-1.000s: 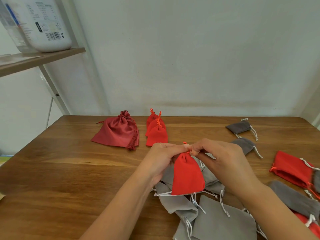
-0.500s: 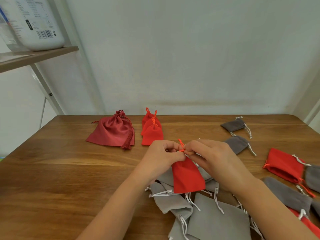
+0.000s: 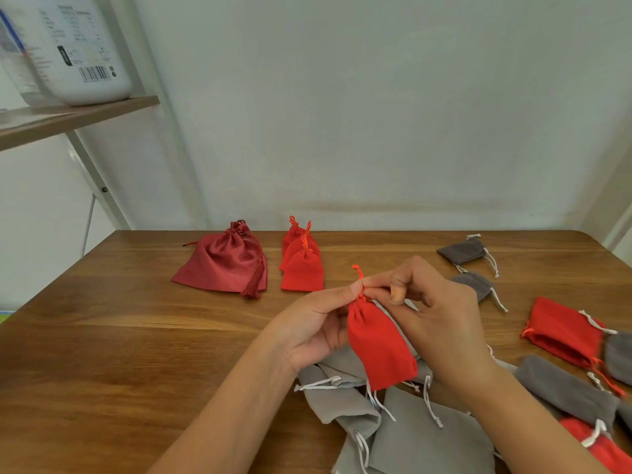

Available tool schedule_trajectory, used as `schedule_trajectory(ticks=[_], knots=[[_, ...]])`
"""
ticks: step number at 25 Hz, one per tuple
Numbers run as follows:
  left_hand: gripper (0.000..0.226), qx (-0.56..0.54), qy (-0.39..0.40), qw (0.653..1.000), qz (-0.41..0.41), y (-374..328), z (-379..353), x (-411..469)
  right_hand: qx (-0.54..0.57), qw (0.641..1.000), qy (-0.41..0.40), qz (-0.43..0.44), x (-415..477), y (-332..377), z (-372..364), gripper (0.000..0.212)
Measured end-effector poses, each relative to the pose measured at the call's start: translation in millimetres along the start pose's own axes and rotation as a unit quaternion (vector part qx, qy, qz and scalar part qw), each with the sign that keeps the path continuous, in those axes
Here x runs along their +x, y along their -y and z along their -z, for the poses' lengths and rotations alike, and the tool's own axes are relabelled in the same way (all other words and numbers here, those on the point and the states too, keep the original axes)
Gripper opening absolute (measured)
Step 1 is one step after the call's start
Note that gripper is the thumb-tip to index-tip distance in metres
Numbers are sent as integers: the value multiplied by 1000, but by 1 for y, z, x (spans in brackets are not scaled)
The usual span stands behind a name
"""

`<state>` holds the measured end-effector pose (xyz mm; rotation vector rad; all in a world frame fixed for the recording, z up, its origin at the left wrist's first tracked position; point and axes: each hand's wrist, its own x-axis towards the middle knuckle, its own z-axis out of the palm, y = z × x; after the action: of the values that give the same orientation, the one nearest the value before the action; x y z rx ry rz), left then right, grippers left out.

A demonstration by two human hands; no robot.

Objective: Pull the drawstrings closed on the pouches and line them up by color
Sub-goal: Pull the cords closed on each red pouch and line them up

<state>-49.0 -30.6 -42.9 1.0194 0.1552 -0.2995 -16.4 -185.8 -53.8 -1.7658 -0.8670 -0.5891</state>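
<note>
We pinch the pouch (image 3: 379,350) by its neck with left grip (image 3: 314,325) and right grip (image 3: 436,316); it hangs neck-up over the tabletop (image 3: 102,354), white wall (image 3: 376,114) beyond.

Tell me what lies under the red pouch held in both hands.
Under the red pouch lies a heap of grey pouches with white cords, on the table. The pouch and the right hand cover the heap's middle, so that part cannot be seen.
</note>
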Motion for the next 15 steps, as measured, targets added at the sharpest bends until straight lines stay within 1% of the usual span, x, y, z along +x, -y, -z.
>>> schedule_trajectory(ticks=[3, 5, 6, 7, 9, 10, 13, 15], knots=[[22, -11, -25, 1000, 12, -1, -4, -2, -41, 999, 2, 36, 2, 3, 1, 31], [35, 10, -57, 998, 0, -1, -4, 0, -69, 996, 14, 47, 1, 1, 1, 25], [37, 15, -71, 997, -3, 0, -4, 1, -88, 994, 20, 55, 1, 0, 1, 20], [31, 10, -82, 997, -3, 3, -6, 3, -109, 992, 27, 65, 1, -2, 1, 17], [16, -28, -86, 996, 8, 8, -10, 5, -140, 985, 38, 89, 0, -5, 0, 24], [14, -55, -78, 995, 20, 9, -11, 5, -147, 983, 40, 102, 0, -6, -1, 28], [10, -102, -57, 992, 53, 9, -8, 5, -142, 982, 44, 119, 0, -5, 1, 24], [11, -74, -66, 994, 38, 8, -8, 4, -148, 982, 42, 108, 1, -5, 1, 21]])
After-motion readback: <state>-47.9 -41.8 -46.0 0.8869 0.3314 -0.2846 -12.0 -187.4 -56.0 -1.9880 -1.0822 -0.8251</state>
